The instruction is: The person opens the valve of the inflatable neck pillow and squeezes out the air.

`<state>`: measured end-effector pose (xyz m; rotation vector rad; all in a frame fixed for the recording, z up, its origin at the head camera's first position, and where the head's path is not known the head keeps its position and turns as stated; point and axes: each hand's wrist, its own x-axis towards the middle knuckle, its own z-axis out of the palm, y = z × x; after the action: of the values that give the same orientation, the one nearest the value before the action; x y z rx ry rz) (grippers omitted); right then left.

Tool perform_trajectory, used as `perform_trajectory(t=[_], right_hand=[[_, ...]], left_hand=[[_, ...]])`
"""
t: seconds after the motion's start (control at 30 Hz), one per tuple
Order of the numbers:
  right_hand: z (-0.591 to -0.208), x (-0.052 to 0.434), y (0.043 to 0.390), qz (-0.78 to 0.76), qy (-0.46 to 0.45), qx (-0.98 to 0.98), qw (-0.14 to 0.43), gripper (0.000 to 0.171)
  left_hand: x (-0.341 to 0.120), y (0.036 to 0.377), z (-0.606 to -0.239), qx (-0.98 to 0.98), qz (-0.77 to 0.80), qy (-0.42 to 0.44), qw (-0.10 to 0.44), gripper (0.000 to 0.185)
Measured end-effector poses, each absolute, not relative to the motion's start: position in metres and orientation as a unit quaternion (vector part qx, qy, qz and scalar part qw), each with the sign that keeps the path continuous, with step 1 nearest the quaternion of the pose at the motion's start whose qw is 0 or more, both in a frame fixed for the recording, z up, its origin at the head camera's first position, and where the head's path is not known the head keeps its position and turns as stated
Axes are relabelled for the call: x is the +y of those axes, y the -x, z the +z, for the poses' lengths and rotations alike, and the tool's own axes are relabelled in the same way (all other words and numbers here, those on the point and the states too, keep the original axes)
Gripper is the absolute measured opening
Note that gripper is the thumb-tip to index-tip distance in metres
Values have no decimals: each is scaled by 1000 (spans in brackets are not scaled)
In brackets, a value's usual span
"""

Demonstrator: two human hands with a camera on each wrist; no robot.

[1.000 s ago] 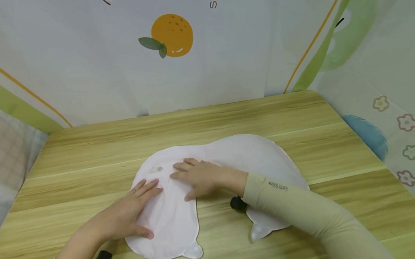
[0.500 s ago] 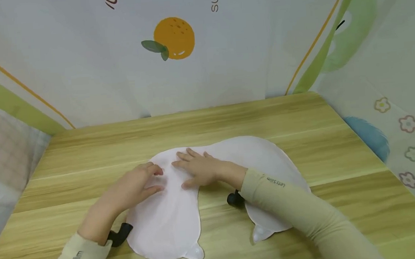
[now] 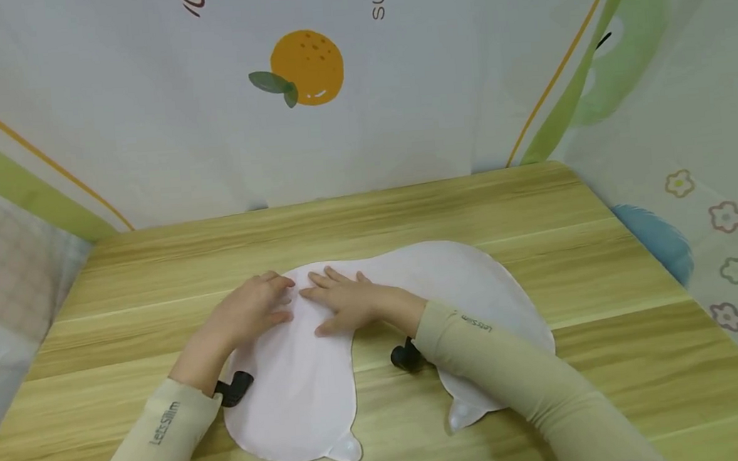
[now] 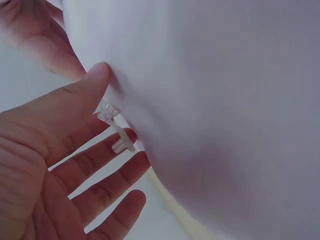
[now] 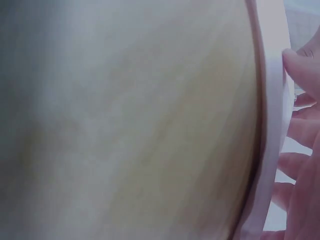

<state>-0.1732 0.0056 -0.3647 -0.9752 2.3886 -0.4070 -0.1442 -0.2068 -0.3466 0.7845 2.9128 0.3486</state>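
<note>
A flat, deflated pale pink U-shaped pillow (image 3: 469, 280) lies on the wooden table (image 3: 534, 204). My left hand (image 3: 255, 306) is curled over its upper left part. In the left wrist view the clear valve (image 4: 115, 127) sits between that hand's thumb and forefinger (image 4: 75, 105), against the pink pillow (image 4: 225, 100). My right hand (image 3: 348, 300) lies flat on the pillow just right of the left, fingers straight and pointing left. The right wrist view is blurred and shows the pillow's edge (image 5: 272, 100), the table (image 5: 150, 125) and fingertips (image 5: 300, 65).
Printed curtain walls (image 3: 306, 67) close in the table at the back and on both sides. The pillow's two ends, each with a clear tab (image 3: 344, 448), point toward me. Black wrist mounts (image 3: 235, 388) show at both sleeves.
My left hand slid up the pillow from lying flat and curled over the valve. The right hand shifted slightly toward the far edge and stayed flat.
</note>
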Motion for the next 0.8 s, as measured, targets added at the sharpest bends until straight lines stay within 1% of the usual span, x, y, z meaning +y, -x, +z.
perform_trajectory(t=[0.17, 0.33, 0.5, 0.8], right_hand=[[-363, 6, 172, -128, 358, 883, 274, 77], [-361, 9, 171, -125, 356, 882, 282, 77], [-361, 11, 172, -125, 345, 887, 281, 76], [-362, 15, 173, -135, 329, 892, 280, 75]], left_hand=[[-207, 145, -348, 956, 120, -258, 66, 44], [-206, 144, -348, 958, 118, -252, 63, 43], [-205, 143, -349, 959, 133, -244, 59, 43], [-205, 141, -350, 963, 142, -216, 80, 46]])
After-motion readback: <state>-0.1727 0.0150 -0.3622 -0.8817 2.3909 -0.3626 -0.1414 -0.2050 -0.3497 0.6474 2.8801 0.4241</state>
